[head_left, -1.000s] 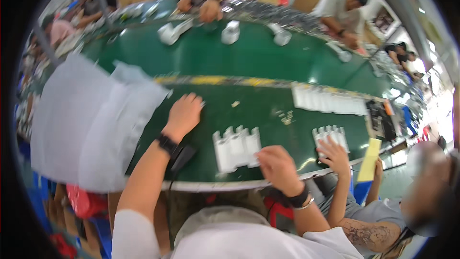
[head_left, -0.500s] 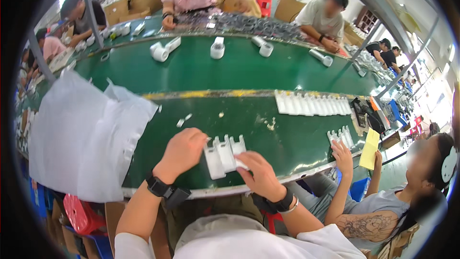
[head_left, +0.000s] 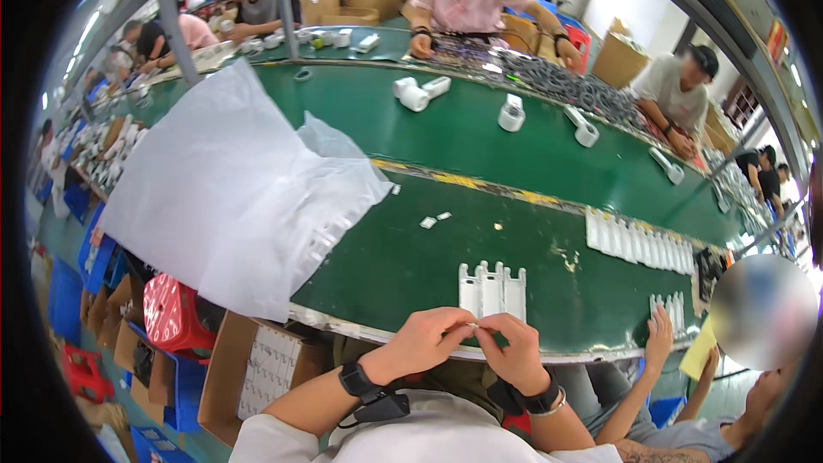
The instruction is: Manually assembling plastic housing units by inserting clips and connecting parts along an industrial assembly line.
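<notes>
Several slim white plastic parts with notched upper ends stand side by side on the green bench, just beyond my hands. My left hand and my right hand meet at the bench's near edge, fingertips pinched together. A tiny whitish piece shows between the fingertips; its kind is too small to tell. Two little white pieces lie farther back on the bench.
A large translucent plastic bag covers the bench at left. A row of white parts lies to the right. Beyond the yellow-marked strip, white cylindrical fittings sit on the belt. A co-worker's hand touches parts at right.
Both hands have left the white parts and come together nearer to me, pinching. My view has turned left, so the bench appears shifted right.
</notes>
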Demonstrator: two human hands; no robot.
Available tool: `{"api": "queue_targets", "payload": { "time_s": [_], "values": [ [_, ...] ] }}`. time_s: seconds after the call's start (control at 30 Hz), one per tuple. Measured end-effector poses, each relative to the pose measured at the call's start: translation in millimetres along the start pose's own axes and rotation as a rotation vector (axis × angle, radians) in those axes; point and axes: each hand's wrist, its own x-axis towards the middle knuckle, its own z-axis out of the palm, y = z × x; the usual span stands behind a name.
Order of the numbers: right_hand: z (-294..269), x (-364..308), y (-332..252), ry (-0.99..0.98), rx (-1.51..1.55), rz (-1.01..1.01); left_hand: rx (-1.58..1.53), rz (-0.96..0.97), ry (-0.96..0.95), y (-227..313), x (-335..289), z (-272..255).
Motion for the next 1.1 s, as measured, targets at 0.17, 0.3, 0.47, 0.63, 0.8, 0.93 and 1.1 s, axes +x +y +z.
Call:
{"api": "queue_targets", "payload": {
  "time_s": [0.17, 0.3, 0.47, 0.63, 0.8, 0.93, 1.1],
  "values": [
    [0, -2, 2, 0.063, -0.190, -0.043, 0.049, 0.046, 0.049, -10, 1, 12],
    [-6, -8, 13, 0.078, -0.172, -0.036, -0.125, 0.029, -0.008, -7, 4, 21],
    [-6, 3, 8, 0.085, -0.224, -0.160, -0.228, 0.009, -0.002, -11, 5, 20],
    [-17, 3, 22, 0.107, -0.247, -0.115, 0.205, 0.092, 0.190, -19, 7, 36],
    [-45, -8, 26, 0.039, -0.405, -0.101, 0.477, 0.360, 0.131, -50, -1, 63],
    [-60, -13, 43, -0.008, -0.458, -0.023, 0.624, 0.418, -0.004, -61, -7, 70],
    [-43, 2, 42, 0.058, -0.455, -0.041, 0.690, 0.442, -0.030, -49, 4, 51]
  ]
}}
